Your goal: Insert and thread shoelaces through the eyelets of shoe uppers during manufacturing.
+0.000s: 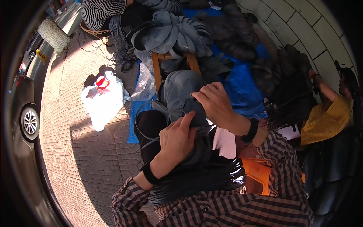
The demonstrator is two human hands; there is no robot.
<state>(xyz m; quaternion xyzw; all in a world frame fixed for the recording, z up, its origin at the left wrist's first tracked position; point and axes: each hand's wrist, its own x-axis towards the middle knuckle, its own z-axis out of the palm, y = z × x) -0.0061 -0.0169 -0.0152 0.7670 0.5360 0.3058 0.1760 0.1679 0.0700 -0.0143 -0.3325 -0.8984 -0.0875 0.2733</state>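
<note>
A stack of grey, flat, rounded pieces, somewhat like shoe soles, lies in front of me at knee height. My right hand is at its right side, fingers curled and gripping the edge of the grey material. Lower and to the left, my left hand has its index finger stretched over the stack and its thumb below, pinched at the grey material. A thin grey strip loops out left of the stack. What exactly lies between the fingertips is partly hidden. Long black strands lie across my lap.
Behind the stack stands a wooden frame, with a larger heap of grey pieces beyond. White plastic bag lies on the paving at left; blue sheeting spreads at right. Another person in a yellow top sits far right. A car stands left.
</note>
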